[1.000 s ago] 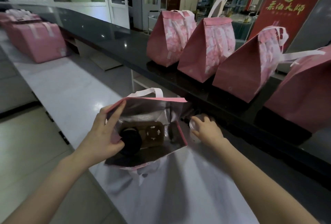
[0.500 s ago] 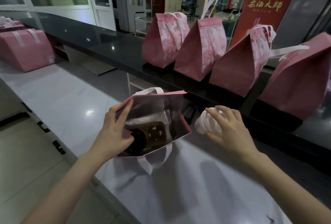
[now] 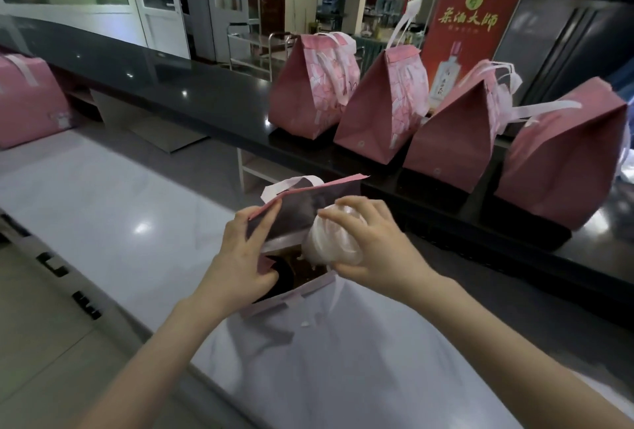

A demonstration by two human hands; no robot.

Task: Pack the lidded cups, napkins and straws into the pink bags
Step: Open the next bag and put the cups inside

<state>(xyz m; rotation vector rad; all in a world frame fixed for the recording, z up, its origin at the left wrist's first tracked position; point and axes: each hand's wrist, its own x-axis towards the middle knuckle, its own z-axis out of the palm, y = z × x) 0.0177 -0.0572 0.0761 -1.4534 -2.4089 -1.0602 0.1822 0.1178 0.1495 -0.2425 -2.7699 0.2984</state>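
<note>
Gripping the cup (image 3: 331, 244), right hand (image 3: 381, 252) has swung over the bag (image 3: 299, 205); left hand (image 3: 240, 265) still pinches it.

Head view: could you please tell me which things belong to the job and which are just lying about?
In hand: open pink bag, left hand gripping its rim; pale lidded cup, held by right hand; dark cup in the bag.
Lying about: four closed pink bags on black counter; red sign; pink bag far left.
</note>
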